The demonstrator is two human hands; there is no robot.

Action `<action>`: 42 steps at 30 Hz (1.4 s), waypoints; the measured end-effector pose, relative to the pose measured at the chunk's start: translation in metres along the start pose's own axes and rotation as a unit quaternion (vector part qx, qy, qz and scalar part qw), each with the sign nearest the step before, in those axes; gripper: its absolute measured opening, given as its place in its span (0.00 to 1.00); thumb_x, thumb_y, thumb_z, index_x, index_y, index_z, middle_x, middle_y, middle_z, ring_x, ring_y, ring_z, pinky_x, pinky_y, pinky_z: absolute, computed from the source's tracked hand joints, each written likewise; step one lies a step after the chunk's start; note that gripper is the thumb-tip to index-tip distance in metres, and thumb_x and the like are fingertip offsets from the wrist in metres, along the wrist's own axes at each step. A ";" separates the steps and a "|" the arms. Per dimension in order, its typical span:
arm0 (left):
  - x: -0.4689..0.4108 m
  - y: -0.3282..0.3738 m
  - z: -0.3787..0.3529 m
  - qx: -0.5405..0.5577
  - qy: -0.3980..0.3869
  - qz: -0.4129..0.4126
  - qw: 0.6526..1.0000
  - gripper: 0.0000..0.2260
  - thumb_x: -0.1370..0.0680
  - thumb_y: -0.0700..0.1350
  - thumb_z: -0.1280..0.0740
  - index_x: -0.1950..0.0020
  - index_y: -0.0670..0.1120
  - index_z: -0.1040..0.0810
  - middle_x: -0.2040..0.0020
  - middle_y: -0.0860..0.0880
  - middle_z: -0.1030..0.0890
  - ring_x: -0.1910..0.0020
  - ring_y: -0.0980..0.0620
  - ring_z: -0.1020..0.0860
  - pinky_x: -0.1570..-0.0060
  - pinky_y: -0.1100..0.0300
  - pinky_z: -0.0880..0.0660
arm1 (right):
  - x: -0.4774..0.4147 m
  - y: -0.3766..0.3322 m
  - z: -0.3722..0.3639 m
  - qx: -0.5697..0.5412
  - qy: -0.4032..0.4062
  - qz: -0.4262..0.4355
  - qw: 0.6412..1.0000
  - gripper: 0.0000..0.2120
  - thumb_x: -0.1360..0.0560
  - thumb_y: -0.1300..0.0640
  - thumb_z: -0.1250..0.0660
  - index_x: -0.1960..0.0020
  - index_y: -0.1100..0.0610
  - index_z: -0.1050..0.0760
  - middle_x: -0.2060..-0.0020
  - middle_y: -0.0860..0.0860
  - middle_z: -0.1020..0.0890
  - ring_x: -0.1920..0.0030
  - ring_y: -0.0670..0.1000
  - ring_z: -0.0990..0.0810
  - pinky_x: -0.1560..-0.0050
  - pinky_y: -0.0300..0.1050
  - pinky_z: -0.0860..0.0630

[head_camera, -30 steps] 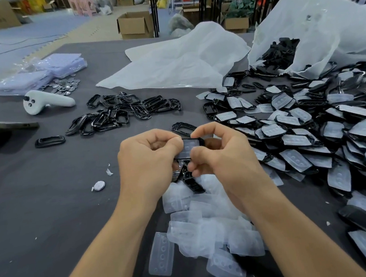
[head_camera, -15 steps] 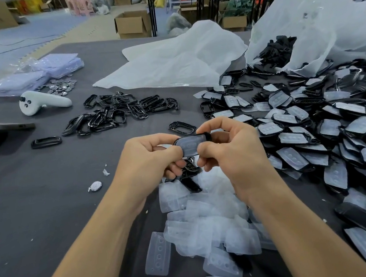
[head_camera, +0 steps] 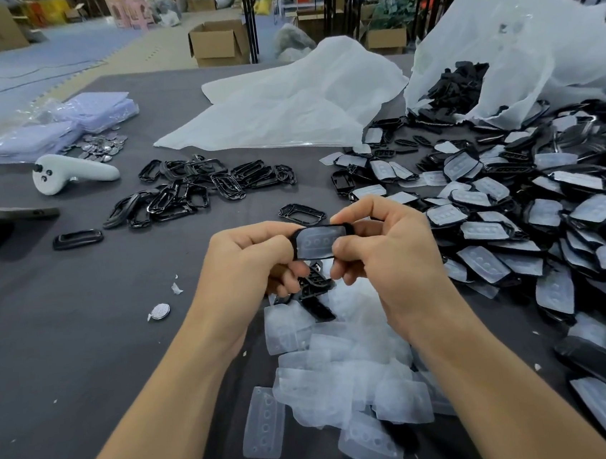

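Broadly, worktop (head_camera: 65, 366): dark grey cloth, strewn with parts from its far edge to its near edge.
Plastic bag (head_camera: 535, 36): white, at the far right corner, mouth open, black parts spilling out of it.
Parts heap (head_camera: 516, 214): black cases faced with clear pads, banked along the right edge.
Clear pads (head_camera: 346, 374): a loose pile at the near edge, between my forearms.
Black frames (head_camera: 192, 188): empty, scattered left of centre toward the far edge.
Controller (head_camera: 71, 173): white, lying near the left edge.
My left hand (head_camera: 246, 269): over the worktop's middle, thumb and forefinger pinching the left end of the key shell (head_camera: 319, 241), the other fingers curled.
My right hand (head_camera: 390, 257): thumb and forefinger pinching the right end, the rest curled.
Key shell: black, with a clear pad set in it, held level between both hands, off the cloth, above the far end of the pad pile.
Silver disc (head_camera: 160, 311): small and round, lying alone to the left of my left wrist.
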State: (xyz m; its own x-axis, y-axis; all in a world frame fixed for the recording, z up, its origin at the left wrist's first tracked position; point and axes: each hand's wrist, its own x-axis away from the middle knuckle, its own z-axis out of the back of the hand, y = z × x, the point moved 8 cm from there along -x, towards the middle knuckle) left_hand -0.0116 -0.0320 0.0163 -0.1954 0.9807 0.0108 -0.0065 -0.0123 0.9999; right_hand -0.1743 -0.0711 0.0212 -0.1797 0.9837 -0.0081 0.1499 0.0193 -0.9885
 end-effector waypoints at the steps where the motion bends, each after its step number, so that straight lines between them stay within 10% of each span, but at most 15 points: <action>1: 0.000 0.000 -0.001 -0.004 -0.004 -0.003 1.000 0.14 0.33 0.41 0.34 0.55 0.48 0.11 0.68 0.43 0.18 0.74 0.52 0.25 0.74 0.64 0.29 | 0.000 -0.001 0.001 0.002 0.002 0.003 1.000 0.15 0.30 0.79 0.35 0.56 0.61 0.22 0.71 0.56 0.19 0.76 0.54 0.22 0.75 0.41 0.27; 12: -0.001 0.001 0.005 -0.022 0.064 -0.021 0.997 0.07 0.32 0.40 0.29 0.59 0.46 0.12 0.71 0.43 0.18 0.76 0.51 0.24 0.76 0.63 0.28 | 0.002 0.001 -0.007 -0.022 -0.014 -0.003 1.000 0.19 0.30 0.79 0.38 0.61 0.56 0.20 0.70 0.57 0.20 0.76 0.54 0.23 0.76 0.42 0.29; 19: 0.001 0.001 -0.001 -0.015 0.004 -0.037 0.999 0.09 0.22 0.33 0.29 0.50 0.44 0.12 0.65 0.42 0.15 0.71 0.51 0.20 0.70 0.62 0.23 | 0.006 -0.009 -0.001 0.148 0.029 0.076 0.986 0.08 0.30 0.59 0.26 0.55 0.48 0.22 0.69 0.51 0.17 0.71 0.50 0.21 0.69 0.45 0.26; 37: 0.012 0.015 -0.012 0.032 -0.025 -0.063 0.997 0.12 0.29 0.38 0.29 0.50 0.50 0.11 0.60 0.40 0.13 0.64 0.51 0.16 0.62 0.63 0.20 | 0.002 -0.008 0.000 0.027 0.007 0.030 0.999 0.07 0.26 0.69 0.28 0.53 0.58 0.21 0.70 0.54 0.19 0.72 0.51 0.24 0.72 0.42 0.27; 42: 0.018 0.027 -0.017 0.034 -0.014 -0.129 0.991 0.13 0.28 0.35 0.26 0.49 0.50 0.11 0.60 0.42 0.12 0.61 0.47 0.14 0.58 0.57 0.17 | 0.006 0.004 -0.017 -0.184 -0.088 -0.104 0.973 0.11 0.30 0.67 0.28 0.52 0.58 0.25 0.65 0.55 0.20 0.72 0.49 0.25 0.71 0.38 0.26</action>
State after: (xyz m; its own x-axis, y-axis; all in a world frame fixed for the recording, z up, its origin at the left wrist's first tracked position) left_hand -0.0320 -0.0181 0.0436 -0.1690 0.9545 -0.2458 0.0144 0.2517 0.9677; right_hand -0.1582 -0.0625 0.0200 -0.4027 0.9063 0.1285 0.4243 0.3092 -0.8511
